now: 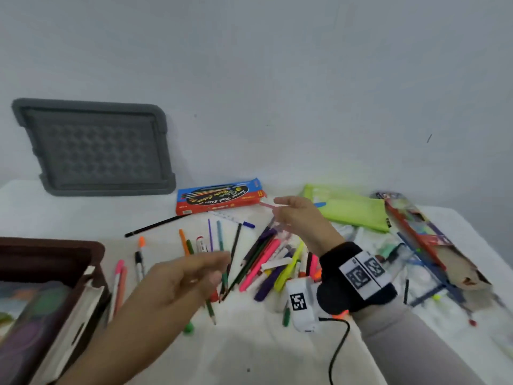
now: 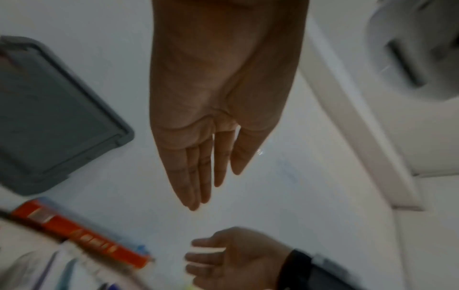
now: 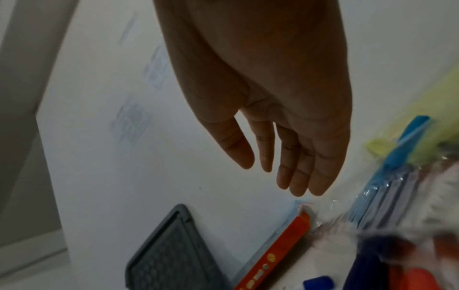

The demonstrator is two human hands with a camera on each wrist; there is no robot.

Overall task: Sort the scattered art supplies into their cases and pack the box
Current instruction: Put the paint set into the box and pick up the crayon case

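- The left hand (image 1: pixel 191 276) hovered above the pens (image 1: pixel 266 262), fingers straight and relaxed, holding nothing; the left wrist view showed its palm (image 2: pixel 198 117) flat with fingers together.
- The right hand (image 1: pixel 299 220) hung at 1 o'clock from the left, fingers loosely extended; the right wrist view showed the palm (image 3: pixel 285 98) empty. In the blurred head view a pale pink streak lay by its fingertips, and I could not tell what it was.
- Pens and pencils lay scattered on the white table (image 1: pixel 249 343) under and between the 2 hands.
- An orange box (image 1: pixel 219 198) sat at 12 o'clock from the pens, by the wall.
- A green pouch (image 1: pixel 352 209) lay at 2 o'clock, and a long pencil pack (image 1: pixel 433 240) at 3 o'clock.
- The brown box (image 1: pixel 50 273) stood at 9 o'clock, with things inside.
- A grey lid (image 1: pixel 94 148) leaned on the wall at 11 o'clock.
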